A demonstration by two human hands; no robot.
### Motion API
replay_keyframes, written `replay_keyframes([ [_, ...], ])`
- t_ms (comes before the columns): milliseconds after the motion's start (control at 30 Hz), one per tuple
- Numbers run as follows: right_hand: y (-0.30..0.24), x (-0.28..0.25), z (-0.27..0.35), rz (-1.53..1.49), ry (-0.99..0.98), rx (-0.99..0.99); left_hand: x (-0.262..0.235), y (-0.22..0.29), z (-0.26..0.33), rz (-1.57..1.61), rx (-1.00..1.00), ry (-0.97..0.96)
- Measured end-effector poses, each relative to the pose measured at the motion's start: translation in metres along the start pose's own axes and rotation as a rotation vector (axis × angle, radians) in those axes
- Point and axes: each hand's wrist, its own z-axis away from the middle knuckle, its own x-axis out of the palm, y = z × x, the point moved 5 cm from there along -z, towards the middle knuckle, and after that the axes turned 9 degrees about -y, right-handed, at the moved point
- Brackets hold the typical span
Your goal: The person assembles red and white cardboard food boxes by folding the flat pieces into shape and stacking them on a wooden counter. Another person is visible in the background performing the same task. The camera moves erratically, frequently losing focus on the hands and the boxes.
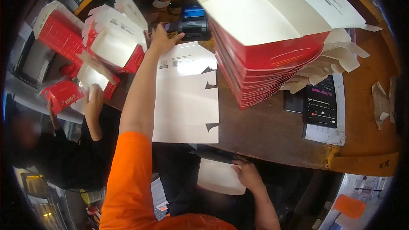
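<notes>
Both hands are in view. The left hand (163,37) is extended forward across the desk (272,132), fingers spread and laid flat on the far edge of a flat white carton blank (187,102); nothing is pinched. The blank lies unfolded on the brown desk surface, printed marks near its far end and notched tabs along its right edge.

The right hand (247,174) is held low, below the near edge of the desk, with its fingers curled onto the edge of a white folded carton piece (215,176) that is kept close to the body. Whether the thumb is closed under the piece cannot be told.

Just right of the blank, a tall stack of red-and-white paper trays (264,38) is placed on the desk, nested one inside another, white interior upward. A dark smartphone (320,104) is seen lying on a paper sheet beside the stack's base. A small black device with a blue top (194,21) is located beyond the left hand.

At the left, assembled red-and-white cartons (113,42) are piled, and another person's hand (93,102) is raised near a red carton (64,95).
</notes>
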Motion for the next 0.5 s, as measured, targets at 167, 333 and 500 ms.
replay_keyframes([
  [167, 0.003, -0.005, -0.008, -0.001, 0.047, 0.017, 0.019, 0.001, 0.005, 0.228, -0.115, 0.051],
  [333, 0.003, -0.008, -0.013, 0.013, -0.066, 0.084, 0.042, -0.014, -0.001, 0.103, -0.074, -0.005],
  [500, 0.013, -0.004, -0.011, 0.109, 0.069, -0.069, 0.05, -0.012, -0.001, 0.075, -0.129, -0.043],
])
